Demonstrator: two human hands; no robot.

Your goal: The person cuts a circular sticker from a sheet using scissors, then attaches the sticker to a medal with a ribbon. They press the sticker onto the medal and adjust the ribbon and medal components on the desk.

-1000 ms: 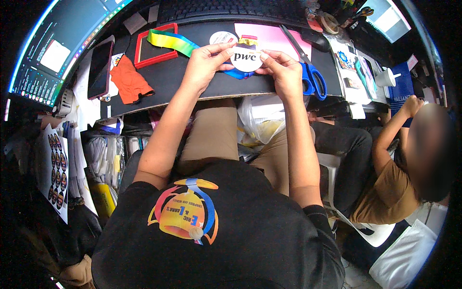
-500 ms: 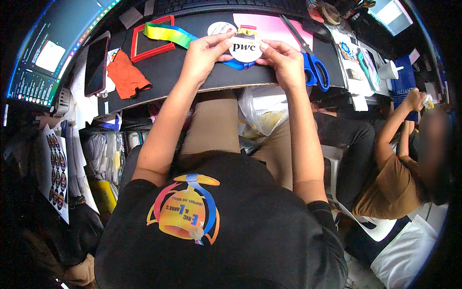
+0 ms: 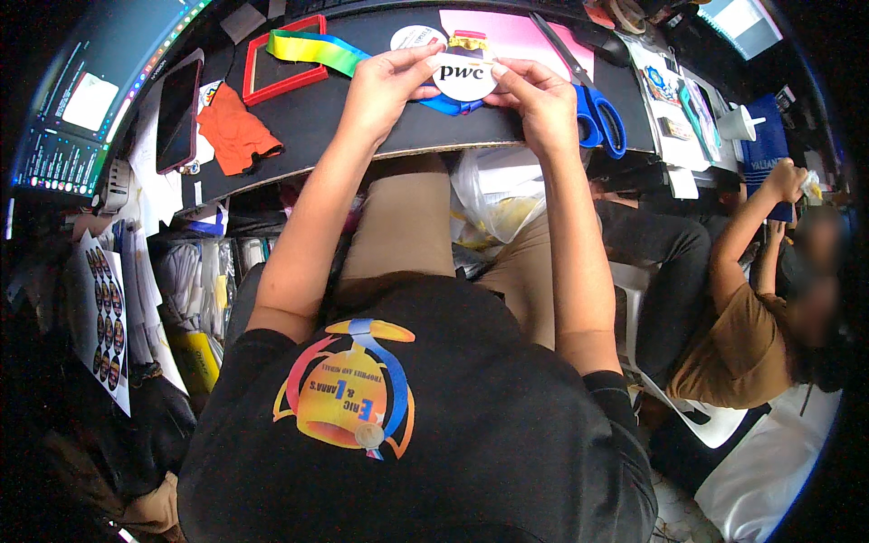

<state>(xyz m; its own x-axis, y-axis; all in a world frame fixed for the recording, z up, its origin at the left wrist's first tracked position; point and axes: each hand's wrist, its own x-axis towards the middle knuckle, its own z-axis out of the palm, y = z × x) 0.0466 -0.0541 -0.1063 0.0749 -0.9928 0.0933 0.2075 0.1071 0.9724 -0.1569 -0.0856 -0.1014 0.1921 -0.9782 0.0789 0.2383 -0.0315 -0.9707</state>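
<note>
My left hand and my right hand both grip a round white disc with dark lettering, held just above a black board on my lap. A rainbow ribbon runs from the disc toward the left, and a blue strip shows under the disc. My left fingers pinch the disc's left edge, my right fingers its right edge.
Blue-handled scissors lie right of my right hand. A red frame, an orange cloth and a phone lie to the left. A pink sheet lies behind the disc. Another person sits at right. Monitors stand at left.
The board and the things on it sit slightly higher in view. Both hands keep hold of the disc with small finger shifts.
</note>
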